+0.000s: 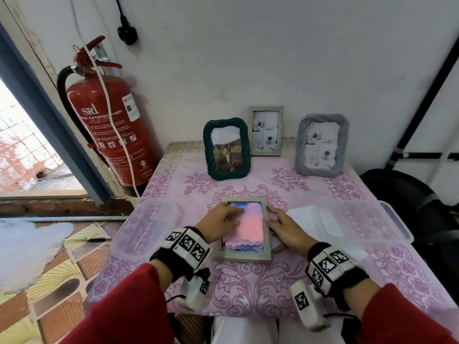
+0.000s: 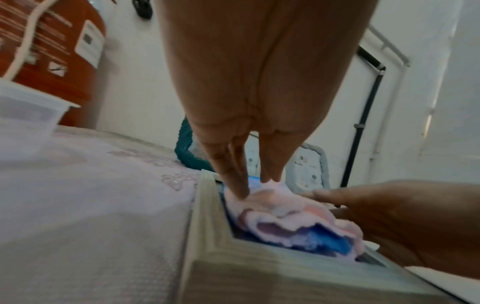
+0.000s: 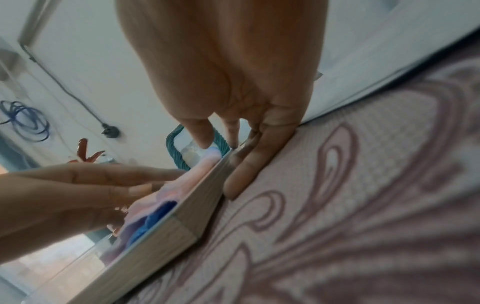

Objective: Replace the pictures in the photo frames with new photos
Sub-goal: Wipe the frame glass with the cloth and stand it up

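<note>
A pink-and-blue cloth (image 1: 248, 225) was pressed into the flat wooden frame (image 1: 242, 256), near centre on the table (image 1: 310, 289), by the left hand's (image 1: 218, 223) extended fingers. The frame's right edge was steadied by the spread, straight-fingered right hand (image 1: 288, 232).

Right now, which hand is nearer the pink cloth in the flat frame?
Left. The left hand presses its fingers on the pink cloth; the right hand rests beside it on the wooden frame, along its right edge.
</note>
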`<state>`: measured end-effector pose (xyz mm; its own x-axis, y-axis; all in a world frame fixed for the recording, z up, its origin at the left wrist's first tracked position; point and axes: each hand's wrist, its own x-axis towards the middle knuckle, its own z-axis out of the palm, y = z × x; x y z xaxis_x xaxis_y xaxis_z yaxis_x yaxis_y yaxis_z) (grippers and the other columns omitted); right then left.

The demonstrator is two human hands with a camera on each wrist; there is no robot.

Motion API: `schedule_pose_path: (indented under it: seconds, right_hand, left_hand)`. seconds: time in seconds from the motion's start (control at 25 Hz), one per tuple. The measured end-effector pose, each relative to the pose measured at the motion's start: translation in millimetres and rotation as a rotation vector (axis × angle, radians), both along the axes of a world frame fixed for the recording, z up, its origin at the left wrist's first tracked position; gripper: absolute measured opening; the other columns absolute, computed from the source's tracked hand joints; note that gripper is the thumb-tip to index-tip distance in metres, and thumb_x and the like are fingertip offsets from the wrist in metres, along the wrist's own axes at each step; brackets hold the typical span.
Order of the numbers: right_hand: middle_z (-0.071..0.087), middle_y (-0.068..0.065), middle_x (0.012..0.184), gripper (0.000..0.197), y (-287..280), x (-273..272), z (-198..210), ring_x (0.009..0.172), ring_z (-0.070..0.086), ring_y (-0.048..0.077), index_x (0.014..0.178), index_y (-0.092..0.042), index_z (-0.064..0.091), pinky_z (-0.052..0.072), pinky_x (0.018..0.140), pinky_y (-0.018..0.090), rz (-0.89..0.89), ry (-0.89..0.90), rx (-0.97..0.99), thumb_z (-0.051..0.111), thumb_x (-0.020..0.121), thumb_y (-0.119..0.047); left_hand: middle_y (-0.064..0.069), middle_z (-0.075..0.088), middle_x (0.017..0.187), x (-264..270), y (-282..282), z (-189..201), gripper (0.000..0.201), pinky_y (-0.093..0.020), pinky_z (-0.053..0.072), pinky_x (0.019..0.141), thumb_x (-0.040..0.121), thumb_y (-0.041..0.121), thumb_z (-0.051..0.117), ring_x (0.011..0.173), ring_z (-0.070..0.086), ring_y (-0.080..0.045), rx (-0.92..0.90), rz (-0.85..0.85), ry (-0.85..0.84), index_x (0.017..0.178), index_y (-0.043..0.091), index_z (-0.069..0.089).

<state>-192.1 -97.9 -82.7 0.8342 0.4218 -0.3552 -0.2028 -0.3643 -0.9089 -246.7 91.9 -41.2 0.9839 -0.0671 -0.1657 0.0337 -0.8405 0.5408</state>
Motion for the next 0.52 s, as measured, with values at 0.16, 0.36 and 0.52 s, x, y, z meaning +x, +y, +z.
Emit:
schedule_pose_path:
  seconds: [0.16,0.36,0.52]
  right_hand:
    - [0.035,0.013,0.134,0.057,12,0,17,0.126,0.037,0.033,0.139,-0.015,0.035,0.044,0.096,0.041,0.06,-0.373,-0.392,0.055,0.09,-0.038]
    - [0.045,0.006,0.133,0.06,45,-7,33,0.125,0.039,0.026,0.137,-0.022,0.044,0.033,0.103,0.037,0.637,-0.801,-0.695,0.06,0.084,-0.045]
    - [0.056,0.008,0.118,0.04,45,14,34,0.111,0.054,0.026,0.12,-0.018,0.059,0.045,0.09,0.036,0.654,-0.797,-0.741,0.064,0.083,-0.031]
  left_hand:
    - [-0.005,0.025,0.154,-9,26,6,0.097,-0.024,0.02,0.113,0.072,0.042,0.076,0.142,0.024,-0.019,0.077,0.032,0.078,0.148,0.014,0.023]
    - [-0.002,-0.001,0.16,-10,35,-6,0.113,-0.03,0.006,0.118,0.068,0.052,0.075,0.147,-0.004,-0.017,0.248,-0.109,0.241,0.151,0.015,0.007]
    - [0.001,-0.004,0.159,-11,41,-11,0.115,-0.032,0.009,0.119,0.068,0.055,0.074,0.147,-0.006,-0.016,0.265,-0.139,0.234,0.151,0.019,0.002]
